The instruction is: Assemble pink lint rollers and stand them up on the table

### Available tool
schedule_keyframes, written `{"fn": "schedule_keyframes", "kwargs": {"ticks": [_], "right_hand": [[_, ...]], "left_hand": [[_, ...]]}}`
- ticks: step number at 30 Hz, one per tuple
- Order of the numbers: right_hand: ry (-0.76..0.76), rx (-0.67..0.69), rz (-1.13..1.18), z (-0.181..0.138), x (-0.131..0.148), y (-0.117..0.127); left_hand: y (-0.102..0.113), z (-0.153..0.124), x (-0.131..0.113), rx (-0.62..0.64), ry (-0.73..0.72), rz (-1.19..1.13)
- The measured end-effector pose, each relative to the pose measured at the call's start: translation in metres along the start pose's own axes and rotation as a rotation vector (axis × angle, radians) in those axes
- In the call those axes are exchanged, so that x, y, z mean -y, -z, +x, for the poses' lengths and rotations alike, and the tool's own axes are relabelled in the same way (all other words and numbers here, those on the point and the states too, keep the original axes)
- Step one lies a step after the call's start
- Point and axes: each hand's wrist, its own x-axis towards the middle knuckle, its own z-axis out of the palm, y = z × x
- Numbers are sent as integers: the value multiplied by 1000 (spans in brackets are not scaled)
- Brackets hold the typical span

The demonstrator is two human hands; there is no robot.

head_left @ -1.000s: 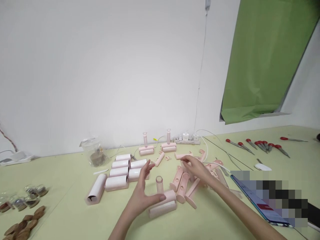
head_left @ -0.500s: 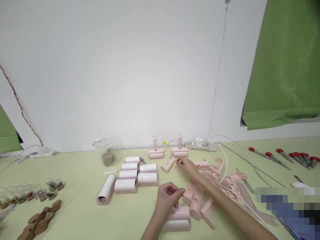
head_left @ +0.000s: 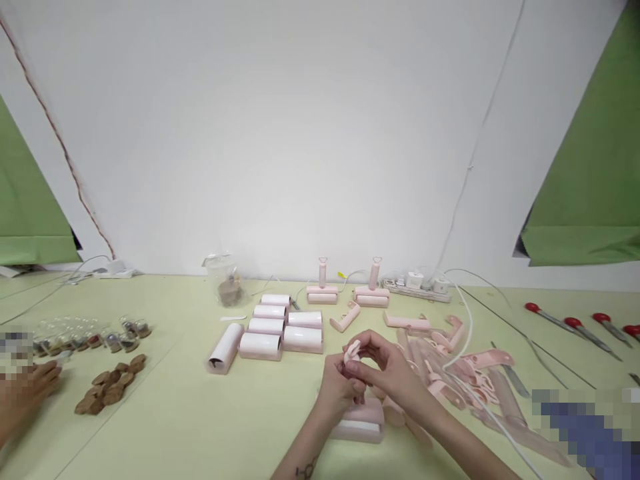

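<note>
My left hand [head_left: 339,388] is closed round the upright pink handle of a lint roller whose pink base [head_left: 357,424] rests on the pale green table [head_left: 190,413]. My right hand [head_left: 385,367] meets it from the right and pinches a small pink cap piece [head_left: 352,351] at the top of that handle. Both hands touch each other above the roller base. A pile of loose pink handles and roller parts [head_left: 450,373] lies just right of my hands.
Several pink-and-white roller cases [head_left: 273,332] lie behind my hands, two assembled rollers [head_left: 345,290] stand near the wall by a power strip [head_left: 417,285]. Red-handled screwdrivers [head_left: 575,323] lie far right. Small jars [head_left: 95,337], brown corks [head_left: 107,387] and another person's hand [head_left: 25,390] are at left.
My right hand came back from the far parts with a small pink piece and joined my left hand on the handle. The camera has swung left, showing another person's hand.
</note>
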Motion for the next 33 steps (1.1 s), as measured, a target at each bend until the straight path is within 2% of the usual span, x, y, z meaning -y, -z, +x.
{"fn": "schedule_keyframes", "kwargs": {"ticks": [5, 19, 21, 25, 28, 30, 33], "right_hand": [[34, -63, -52, 0, 1, -4], [131, -158, -142, -5, 3, -15], [109, -84, -172, -1, 4, -9], [63, 152, -302, 16, 9, 7], [149, 297, -396, 30, 16, 10], [211, 399, -378, 34, 18, 7], [216, 439, -293, 32, 17, 2]], "left_hand": [[-2, -2, -3, -7, -18, -12], [4, 0, -2, 38, 46, 11], [3, 1, -1, 31, 49, -1], [3, 4, 3, 23, 64, -37], [5, 5, 7, 32, 66, -43], [6, 6, 9, 36, 60, -48], [7, 7, 14, 38, 48, -58]]}}
